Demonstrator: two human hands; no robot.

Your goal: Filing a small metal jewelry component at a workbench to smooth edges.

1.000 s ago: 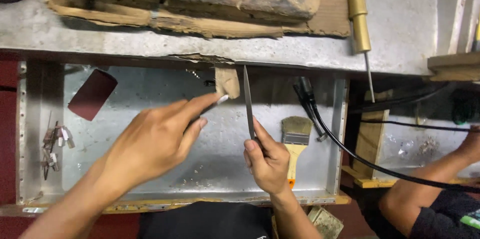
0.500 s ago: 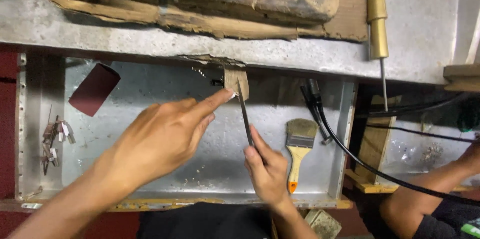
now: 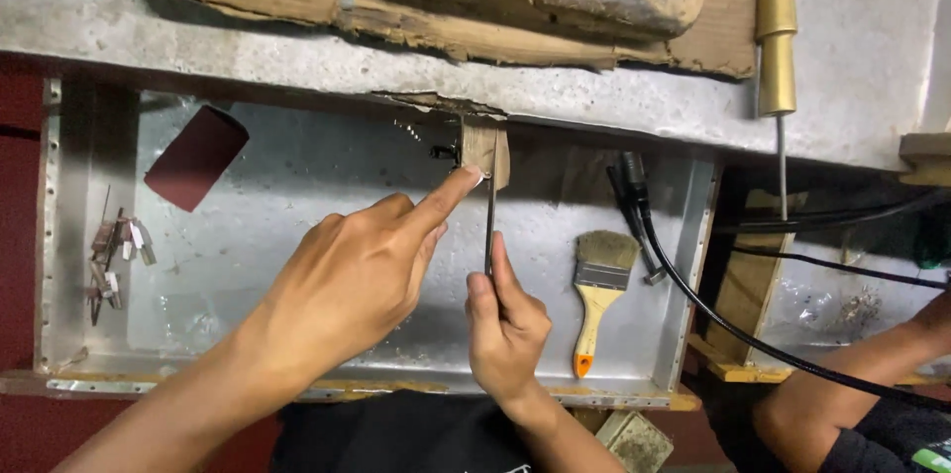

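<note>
my left hand hovers over the metal tray, forefinger pressing the small wooden block at the surface edge. my right hand pinches a thin file, tip against the block. a brush lies beside.

A paintbrush lies beside a black cable.

You've got a dull grey, scuffed metal tray with a dark red sanding sheet in it. Paintbrush: pale wood handle, orange tip, silver ferrule, tan bristles. Small block is tan-brown, the thin blade dark grey. Cable black. Rod brass-gold.
</note>
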